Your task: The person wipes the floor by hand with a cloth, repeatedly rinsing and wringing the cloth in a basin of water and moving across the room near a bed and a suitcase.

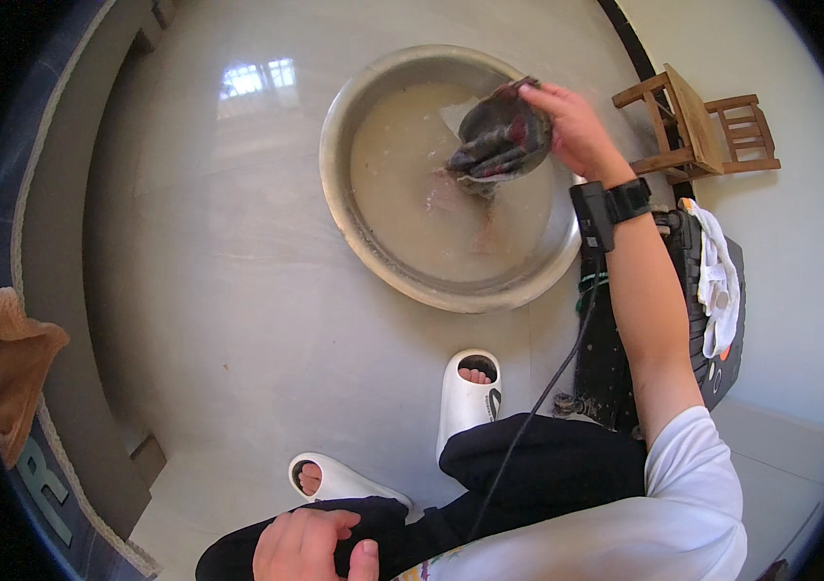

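A right hand (pixel 581 131) grips a dark, rumpled, wet-looking cloth with reddish patches (pixel 504 145) by its upper right edge, over the upper right part of a wide, round, silver-coloured metal basin (pixel 334 174) of cloudy, pale water (pixel 397 203). Whether the cloth's lowest fold touches the water cannot be told. The left hand (pixel 303 547) is at the black trousers (pixel 547 465), its fingers loosely bent, nothing visible in them.

A hold so near one edge could let the sodden folds slip, splashing water past the rim. Drips beyond the basin's edge could leave the glossy, pale grey floor (pixel 247 290) slick under the white slippers (pixel 465 416). The black strapped wrist device (pixel 594 215) and its thin black cable (pixel 540 397) could get wet should the hand dip lower.

Beyond the basin's right rim, a brown wooden chair (pixel 695 126) stands near a white wall (pixel 799 252); nearer the person, a white cloth (pixel 715 281) drapes a black case (pixel 730 344). Tan fabric (pixel 13 358) hangs past the floor's left edge.
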{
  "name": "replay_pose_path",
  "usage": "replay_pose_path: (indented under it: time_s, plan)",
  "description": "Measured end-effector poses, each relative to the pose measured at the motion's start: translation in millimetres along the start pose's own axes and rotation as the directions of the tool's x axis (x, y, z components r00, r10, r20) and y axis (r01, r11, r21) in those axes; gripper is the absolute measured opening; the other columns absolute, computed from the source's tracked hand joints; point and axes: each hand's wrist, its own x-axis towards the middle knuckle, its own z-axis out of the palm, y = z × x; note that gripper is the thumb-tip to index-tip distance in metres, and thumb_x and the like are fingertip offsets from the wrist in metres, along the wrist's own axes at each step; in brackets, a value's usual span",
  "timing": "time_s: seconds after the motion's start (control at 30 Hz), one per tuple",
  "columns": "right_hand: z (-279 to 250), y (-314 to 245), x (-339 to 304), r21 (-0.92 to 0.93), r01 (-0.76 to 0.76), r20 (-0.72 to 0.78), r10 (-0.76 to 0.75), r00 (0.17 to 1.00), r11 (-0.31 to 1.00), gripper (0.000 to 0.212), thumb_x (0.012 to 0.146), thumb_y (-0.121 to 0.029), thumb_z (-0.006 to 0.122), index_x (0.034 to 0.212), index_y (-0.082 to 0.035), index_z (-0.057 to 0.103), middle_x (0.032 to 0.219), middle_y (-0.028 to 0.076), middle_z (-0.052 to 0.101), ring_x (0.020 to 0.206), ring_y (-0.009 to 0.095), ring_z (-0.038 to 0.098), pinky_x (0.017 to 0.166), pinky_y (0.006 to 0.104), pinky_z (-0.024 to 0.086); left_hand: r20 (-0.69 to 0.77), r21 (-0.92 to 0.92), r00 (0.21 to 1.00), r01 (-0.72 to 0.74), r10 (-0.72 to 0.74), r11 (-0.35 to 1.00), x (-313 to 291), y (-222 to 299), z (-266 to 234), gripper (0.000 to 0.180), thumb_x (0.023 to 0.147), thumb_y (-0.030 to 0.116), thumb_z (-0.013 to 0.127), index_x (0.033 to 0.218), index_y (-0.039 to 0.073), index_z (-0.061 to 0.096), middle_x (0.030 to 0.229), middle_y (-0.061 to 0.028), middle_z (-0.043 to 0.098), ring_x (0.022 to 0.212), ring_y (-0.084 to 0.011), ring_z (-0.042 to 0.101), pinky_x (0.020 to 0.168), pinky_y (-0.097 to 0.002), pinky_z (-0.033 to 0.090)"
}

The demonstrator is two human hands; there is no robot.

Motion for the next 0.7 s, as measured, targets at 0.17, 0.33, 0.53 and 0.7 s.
replay_pose_path:
  time_s: [0.17,0.33,0.53,0.7]
  plan:
    - [5.2,47.8,6.3,-0.263,-0.179,-0.018,0.181,0.983,0.948,0.028,0.097,-0.018,0.067,0.118,0.001,0.067,0.106,0.005,0.071,0.091,0.013,0.067,0.079,0.0311,0.054,-0.009,-0.006,1.0,-0.018,0.018,1.0,1.5,1.8,0.3,0.016,0.091,0.013,0.065,0.103,0.002,0.062,0.087,-0.0153,0.061,0.083,-0.0363,0.061,0.075,-0.0442,0.048]
    - [27.3,20.9,9.0,-0.141,-0.133,0.047,0.14,0.989,0.981,0.024,0.099,-0.02,0.065,0.117,-0.003,0.066,0.104,0.003,0.071,0.091,0.012,0.068,0.079,0.0326,0.056,-0.027,0.011,0.999,-0.022,0.022,1.0,2.2,-0.7,2.5,0.015,0.092,0.013,0.064,0.102,0.002,0.062,0.085,-0.0152,0.06,0.082,-0.0366,0.06,0.074,-0.0444,0.047]
    - [36.9,-13.8,0.4,0.036,-0.019,0.027,0.018,0.999,0.999,0.023,0.103,-0.022,0.06,0.119,-0.005,0.062,0.112,0.005,0.069,0.097,0.017,0.067,0.084,0.0388,0.056,-0.009,-0.007,1.0,-0.002,0.002,1.0,1.2,-1.4,2.4,0.016,0.092,0.014,0.064,0.102,0.002,0.062,0.085,-0.0154,0.06,0.081,-0.0364,0.06,0.073,-0.0446,0.047]
    - [-12.1,47.7,12.4,-0.246,-0.343,-0.238,0.286,0.928,0.907,0.034,0.094,-0.026,0.069,0.119,-0.004,0.062,0.111,0.007,0.067,0.099,0.019,0.064,0.086,0.0392,0.051,-0.011,-0.008,1.0,-0.013,0.012,1.0,0.5,-2.4,1.3,0.016,0.092,0.014,0.064,0.102,0.002,0.062,0.084,-0.0153,0.06,0.081,-0.0365,0.06,0.073,-0.0446,0.047]
